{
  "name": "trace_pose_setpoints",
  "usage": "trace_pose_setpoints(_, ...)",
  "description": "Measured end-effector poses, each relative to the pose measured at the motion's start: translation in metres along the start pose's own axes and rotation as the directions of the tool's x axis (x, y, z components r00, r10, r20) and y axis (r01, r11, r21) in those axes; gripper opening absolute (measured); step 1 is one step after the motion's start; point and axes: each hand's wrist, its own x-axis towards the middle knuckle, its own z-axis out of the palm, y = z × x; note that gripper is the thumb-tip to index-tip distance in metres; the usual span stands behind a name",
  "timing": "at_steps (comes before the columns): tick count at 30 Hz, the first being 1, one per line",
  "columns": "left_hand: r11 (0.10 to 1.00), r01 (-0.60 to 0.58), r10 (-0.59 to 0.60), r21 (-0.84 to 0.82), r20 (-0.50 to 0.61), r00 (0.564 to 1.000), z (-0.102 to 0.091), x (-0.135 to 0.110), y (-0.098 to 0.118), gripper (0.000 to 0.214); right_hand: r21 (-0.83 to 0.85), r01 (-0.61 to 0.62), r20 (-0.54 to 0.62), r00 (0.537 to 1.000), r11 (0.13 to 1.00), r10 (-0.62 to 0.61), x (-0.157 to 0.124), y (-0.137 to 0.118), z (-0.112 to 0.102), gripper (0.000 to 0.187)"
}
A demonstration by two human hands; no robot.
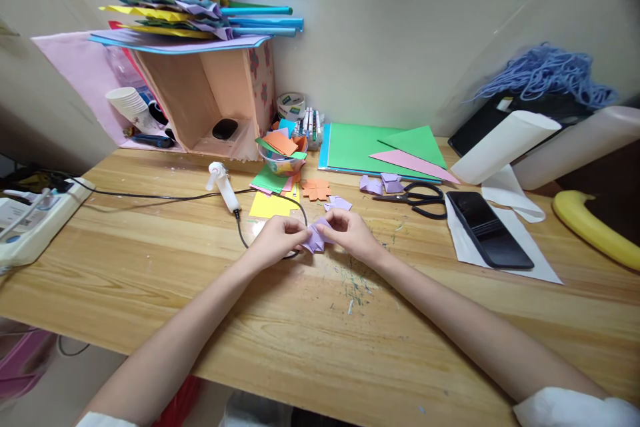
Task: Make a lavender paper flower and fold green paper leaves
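Between my two hands is a small folded piece of purple paper (pixel 316 240), held just above the wooden table. My left hand (pixel 277 240) pinches its left side, and my right hand (pixel 353 235) grips its right side between thumb and fingers. Just beyond lie another purple paper piece (pixel 339 203) and an orange cross-shaped paper (pixel 316 189). Yellow paper squares (pixel 273 204) rest behind my left hand, partly under a black cord. Two more folded purple pieces (pixel 391 182) sit farther right, near the black scissors (pixel 420 199).
A white glue gun (pixel 223 187) stands at left with its cord looping toward my left hand. Behind are a bowl of paper scraps (pixel 283 159), an open box (pixel 260 80) and green sheets (pixel 350 147). A phone (pixel 490 230) and a banana (pixel 595 223) lie right.
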Motion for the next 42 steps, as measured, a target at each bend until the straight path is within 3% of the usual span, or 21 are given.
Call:
trace_pose_setpoints(5,0.987,0.094,-0.097,-0.129,-0.017,0.995,-0.001,0.003,0.005,0.041,0.058,0.04,-0.105,0.994,0.998,-0.034,0.001,-0.003,-0.001,0.018)
trace_pose_setpoints(9,0.995,-0.009,0.013,-0.094,0.045,0.999,0.0,-0.002,0.009,0.039,0.228,0.021,-0.224,0.974,0.973,0.031,0.001,-0.002,-0.001,0.024)
trace_pose_setpoints(13,0.998,-0.031,0.035,-0.058,0.076,0.996,0.009,-0.011,0.008,0.044,0.364,-0.007,-0.21,0.974,0.931,0.089,0.0,0.0,0.002,0.026)
trace_pose_setpoints(18,0.993,-0.107,0.103,-0.041,-0.095,0.99,0.016,-0.01,0.008,0.036,0.412,-0.034,-0.12,0.989,0.911,0.091,-0.004,0.0,0.009,0.025)
trace_pose_setpoints(25,0.975,-0.154,0.113,-0.157,-0.246,0.963,0.0,-0.001,0.005,0.03,0.4,-0.065,-0.11,0.987,0.914,0.119,-0.003,-0.003,0.014,0.032)
trace_pose_setpoints(28,0.957,-0.227,0.15,-0.178,-0.366,0.919,-0.004,-0.001,0.011,0.029,0.442,-0.09,-0.084,0.986,0.892,0.141,0.0,-0.009,0.017,0.032)
trace_pose_setpoints(32,0.94,-0.32,0.214,-0.117,-0.528,0.822,-0.015,-0.012,0.02,0.022,0.431,-0.094,-0.031,0.992,0.898,0.118,0.009,-0.018,0.024,0.031)
trace_pose_setpoints(36,0.97,-0.239,0.175,-0.04,-0.567,0.805,-0.041,-0.039,0.01,0.024,0.326,0.0,-0.081,0.996,0.946,0.027,0.03,-0.027,0.038,0.04)
trace_pose_setpoints(39,0.989,-0.142,0.09,-0.039,-0.602,0.794,-0.071,-0.061,-0.015,0.028,0.013,0.107,-0.086,0.991,0.994,-0.105,0.06,-0.032,0.058,0.031)
trace_pose_setpoints(42,0.997,-0.069,0.013,-0.043,-0.751,0.661,-0.103,-0.074,-0.045,0.033,-0.316,0.189,-0.008,0.979,0.93,-0.202,0.095,-0.034,0.088,0.034)
